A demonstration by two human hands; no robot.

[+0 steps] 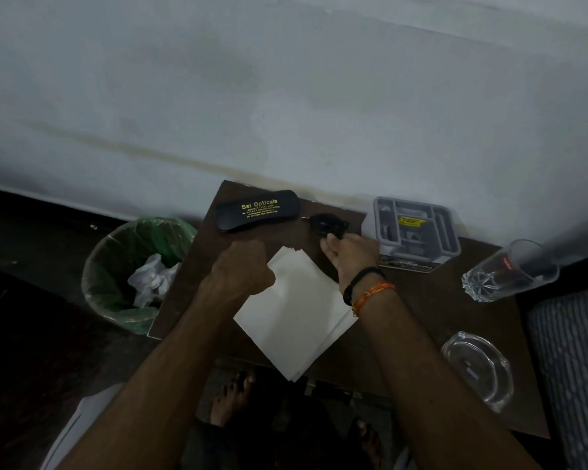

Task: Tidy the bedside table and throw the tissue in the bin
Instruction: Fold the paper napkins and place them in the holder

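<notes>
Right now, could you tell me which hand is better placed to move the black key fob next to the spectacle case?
The right hand: its fingertips already touch the key fob, whereas the left hand rests curled at the napkins' edge.

- bedroom at home, dim light showing
- small brown desk (404, 300) sitting against white wall (286, 96), mattress edge (571, 361) beside it
- lined bin (129, 273) standing on floor, bare feet (231, 398) showing

right hand (348, 257) grips black key fob (328, 224) | left hand (241, 269) fisted — over tissues (296, 313) | bin (133, 273) beside table (421, 300)
</notes>
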